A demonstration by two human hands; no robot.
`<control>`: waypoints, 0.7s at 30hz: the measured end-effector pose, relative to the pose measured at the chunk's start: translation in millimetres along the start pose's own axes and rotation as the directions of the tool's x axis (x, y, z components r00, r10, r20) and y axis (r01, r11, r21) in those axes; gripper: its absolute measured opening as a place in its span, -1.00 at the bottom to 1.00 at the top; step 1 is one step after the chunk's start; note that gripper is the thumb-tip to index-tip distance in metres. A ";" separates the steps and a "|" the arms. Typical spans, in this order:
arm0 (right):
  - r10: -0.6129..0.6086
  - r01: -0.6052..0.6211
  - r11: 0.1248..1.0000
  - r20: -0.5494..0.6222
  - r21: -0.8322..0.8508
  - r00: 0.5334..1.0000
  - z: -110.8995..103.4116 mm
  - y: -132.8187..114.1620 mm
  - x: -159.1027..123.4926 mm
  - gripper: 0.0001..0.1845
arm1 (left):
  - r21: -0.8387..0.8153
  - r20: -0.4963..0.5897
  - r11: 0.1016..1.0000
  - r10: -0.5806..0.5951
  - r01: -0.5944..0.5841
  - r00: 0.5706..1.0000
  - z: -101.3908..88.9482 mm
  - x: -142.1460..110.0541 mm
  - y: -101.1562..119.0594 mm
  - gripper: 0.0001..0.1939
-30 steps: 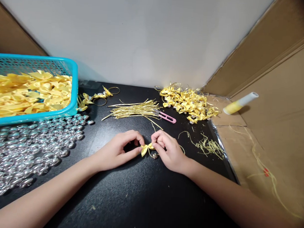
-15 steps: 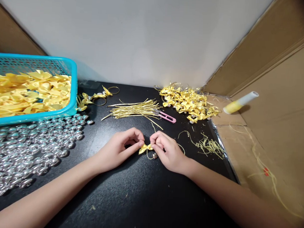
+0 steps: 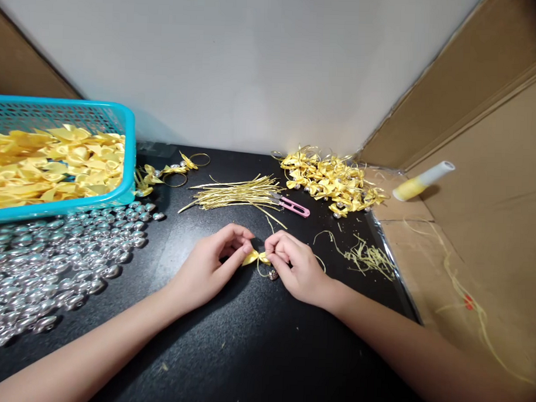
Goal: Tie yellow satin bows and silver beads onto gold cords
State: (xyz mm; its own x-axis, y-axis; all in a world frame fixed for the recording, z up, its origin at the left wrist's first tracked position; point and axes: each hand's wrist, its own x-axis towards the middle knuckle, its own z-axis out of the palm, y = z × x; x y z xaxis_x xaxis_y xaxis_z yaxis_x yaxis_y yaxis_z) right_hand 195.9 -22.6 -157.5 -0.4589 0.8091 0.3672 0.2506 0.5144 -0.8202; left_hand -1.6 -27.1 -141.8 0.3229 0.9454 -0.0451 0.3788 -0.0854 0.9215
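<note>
A small yellow ribbon bow [image 3: 259,257] lies between my hands, just above the black table. My left hand [image 3: 224,255] pinches the bow's left loop between thumb and fingers. My right hand [image 3: 294,263] is closed at the bow's right side; its fingertips hide most of what they grip, which looks like the bow's right end and the thin gold cord. A silver bead [image 3: 273,274] hangs on that cord below the bow, beside my right thumb. One cord end sticks up behind the right fingers.
Left stands a blue basket [image 3: 130,143] of yellow bows, with loose silver beads [image 3: 72,258] before it. Gold cords [image 3: 237,193] and pink thread snips [image 3: 295,207] lie ahead. Finished-looking bows [image 3: 334,180] are heaped right, near cord scraps [image 3: 369,257] and a white-yellow tube [image 3: 422,181].
My left fingers have shifted slightly on the bow's left loop, and the bow has turned a little. My right hand has stayed almost still.
</note>
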 end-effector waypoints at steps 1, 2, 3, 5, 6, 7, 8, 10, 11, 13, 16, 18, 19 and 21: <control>0.000 0.000 1.000 -0.004 -0.005 1.000 -0.1 -0.1 0.1 -0.68 | -0.030 0.017 0.999 -0.021 0.022 1.000 -0.5 0.4 1.8 -0.79; -0.005 0.004 1.000 -0.008 -0.007 1.000 -0.1 -0.1 0.1 -0.68 | -0.049 0.041 0.998 -0.045 0.047 0.998 -1.3 1.0 3.7 -0.76; -0.011 0.011 1.000 -0.014 -0.007 1.000 -0.2 -0.1 0.0 -0.68 | -0.055 0.066 0.996 -0.071 0.074 0.995 -2.4 1.8 5.7 -0.73; -0.017 0.017 1.000 -0.028 0.002 0.999 -0.3 -0.3 -0.2 -0.68 | -0.040 0.112 0.992 -0.112 0.117 0.987 -4.6 3.6 8.9 -0.74; -0.018 0.019 1.000 -0.031 0.007 0.999 -0.4 -0.4 -0.3 -0.68 | -0.032 0.129 0.991 -0.123 0.128 0.984 -5.5 4.5 9.8 -0.75; -0.019 0.020 1.000 -0.033 0.010 0.999 -0.3 -0.5 -0.5 -0.67 | -0.029 0.144 0.991 -0.128 0.134 0.981 -6.1 5.2 10.2 -0.76; -0.020 0.020 1.000 -0.033 0.013 0.999 -0.3 -0.5 -0.6 -0.67 | -0.032 0.157 0.990 -0.134 0.140 0.979 -6.4 5.7 10.0 -0.76; -0.019 0.019 1.000 -0.028 0.014 0.999 -0.2 -0.4 -0.9 -0.67 | -0.051 0.174 0.986 -0.145 0.156 0.974 -6.2 6.4 8.5 -0.76; -0.019 0.019 1.000 -0.026 0.014 0.999 -0.1 -0.3 -1.0 -0.67 | -0.063 0.173 0.985 -0.148 0.161 0.974 -5.7 6.5 7.4 -0.76; -0.018 0.019 1.000 -0.021 0.016 1.000 -0.3 0.0 -1.2 -0.67 | -0.084 0.148 0.986 -0.132 0.145 0.980 -4.4 6.2 5.3 -0.77; -0.027 0.027 0.999 -0.020 0.025 0.999 -0.8 0.2 -0.9 -0.67 | -0.104 0.097 0.988 -0.108 0.118 0.989 -2.2 4.7 3.1 -0.79; -0.031 0.031 0.999 -0.021 0.025 0.999 -1.0 0.2 -0.5 -0.67 | -0.119 0.069 0.984 -0.123 0.131 0.990 -0.6 3.0 2.1 -0.80; -0.032 0.032 0.999 -0.025 0.022 0.999 -0.9 0.3 -0.4 -0.67 | -0.124 0.056 0.983 -0.133 0.139 0.990 0.2 2.1 1.6 -0.81; -0.031 0.032 0.999 -0.040 0.010 0.999 -0.2 0.7 -0.7 -0.67 | -0.127 0.025 0.982 -0.140 0.142 0.990 2.1 0.3 0.8 -0.81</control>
State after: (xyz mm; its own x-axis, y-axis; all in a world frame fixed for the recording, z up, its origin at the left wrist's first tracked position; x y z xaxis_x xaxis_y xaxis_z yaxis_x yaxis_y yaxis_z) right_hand 196.5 -22.8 -158.3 -0.4321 0.8032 0.4101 0.2270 0.5370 -0.8125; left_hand 0.7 -27.5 -141.8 0.2880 0.9399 -0.1836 0.3077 0.0907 0.9471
